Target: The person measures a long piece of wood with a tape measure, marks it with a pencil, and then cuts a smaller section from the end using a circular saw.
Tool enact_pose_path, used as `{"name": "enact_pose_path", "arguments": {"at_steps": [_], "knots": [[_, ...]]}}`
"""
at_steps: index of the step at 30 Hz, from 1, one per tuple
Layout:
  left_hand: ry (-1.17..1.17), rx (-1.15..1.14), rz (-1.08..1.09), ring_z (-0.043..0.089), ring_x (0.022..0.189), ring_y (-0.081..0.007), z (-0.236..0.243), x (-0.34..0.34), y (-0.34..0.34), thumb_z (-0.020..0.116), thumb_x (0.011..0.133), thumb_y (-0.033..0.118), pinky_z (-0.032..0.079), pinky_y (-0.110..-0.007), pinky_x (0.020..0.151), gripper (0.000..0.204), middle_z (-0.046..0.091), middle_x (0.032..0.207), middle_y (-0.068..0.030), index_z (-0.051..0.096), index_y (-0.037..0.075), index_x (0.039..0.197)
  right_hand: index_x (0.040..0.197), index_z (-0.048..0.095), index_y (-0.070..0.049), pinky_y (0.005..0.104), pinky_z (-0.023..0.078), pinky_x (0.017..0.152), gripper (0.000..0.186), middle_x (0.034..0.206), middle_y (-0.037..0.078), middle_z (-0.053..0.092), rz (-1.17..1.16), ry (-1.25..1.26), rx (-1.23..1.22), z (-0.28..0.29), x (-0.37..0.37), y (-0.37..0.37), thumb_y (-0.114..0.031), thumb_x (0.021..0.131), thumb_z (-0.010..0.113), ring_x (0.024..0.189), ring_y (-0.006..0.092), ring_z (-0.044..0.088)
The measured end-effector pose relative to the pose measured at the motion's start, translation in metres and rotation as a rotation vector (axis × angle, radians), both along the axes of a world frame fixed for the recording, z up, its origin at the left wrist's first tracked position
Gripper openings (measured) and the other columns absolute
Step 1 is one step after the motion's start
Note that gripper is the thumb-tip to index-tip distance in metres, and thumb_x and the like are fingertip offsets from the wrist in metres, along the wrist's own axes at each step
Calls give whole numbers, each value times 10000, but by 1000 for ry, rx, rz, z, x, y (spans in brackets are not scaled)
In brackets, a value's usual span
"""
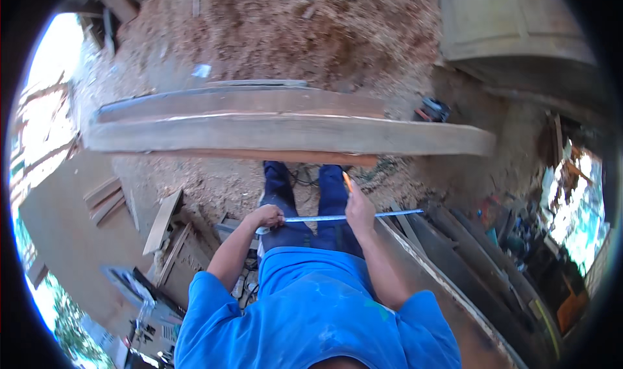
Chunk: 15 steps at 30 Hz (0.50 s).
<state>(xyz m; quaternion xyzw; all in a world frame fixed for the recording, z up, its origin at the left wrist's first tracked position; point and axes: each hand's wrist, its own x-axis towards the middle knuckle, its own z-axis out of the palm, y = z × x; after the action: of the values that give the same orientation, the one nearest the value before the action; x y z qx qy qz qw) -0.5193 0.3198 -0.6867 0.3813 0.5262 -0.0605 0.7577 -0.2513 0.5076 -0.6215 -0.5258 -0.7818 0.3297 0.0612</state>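
On the left, the left hand (268, 216) is closed around the left end of a measuring tape (318, 219); I'd pinch that end firmly, since a slipping end would likely spoil a reading. Just ahead stretches a long pale plank (285, 134), apart from the tape. The strip runs rightward across the dark blue trousers (331, 197), nearly straight; I judge it would read truer laid flat on wood than held in air. Next, the right hand (360, 210) grasps an orange pencil (347, 181) (I cannot tell whether this hand also touches the strip beside it). I'd hold the pencil lightly, clear of the scale. Farthest right, the strip's free tip sits near some dark boards (441, 246), whose edges I'd guard against snagging it.
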Motion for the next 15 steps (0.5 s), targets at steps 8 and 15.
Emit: {"name": "enact_pose_path", "arguments": {"at_steps": [8, 15], "knots": [[188, 134, 91, 690, 720, -254, 50, -80, -48, 562, 967, 348, 532, -397, 698, 337, 705, 765, -115, 722, 61, 891, 1372, 528, -161, 514, 525, 717, 447, 980, 185, 684, 247, -76, -77, 40, 13, -19, -111, 928, 536, 848, 412, 662], [364, 317, 174, 691, 823, -299, 85, -156, -83, 548, 967, 392, 526, -416, 772, 370, 718, 851, -145, 723, 67, 976, 1371, 541, -183, 533, 519, 769, 426, 1052, 209, 683, 192, -184, -112, 47, 0, -46, -139, 948, 513, 887, 426, 662]]}}
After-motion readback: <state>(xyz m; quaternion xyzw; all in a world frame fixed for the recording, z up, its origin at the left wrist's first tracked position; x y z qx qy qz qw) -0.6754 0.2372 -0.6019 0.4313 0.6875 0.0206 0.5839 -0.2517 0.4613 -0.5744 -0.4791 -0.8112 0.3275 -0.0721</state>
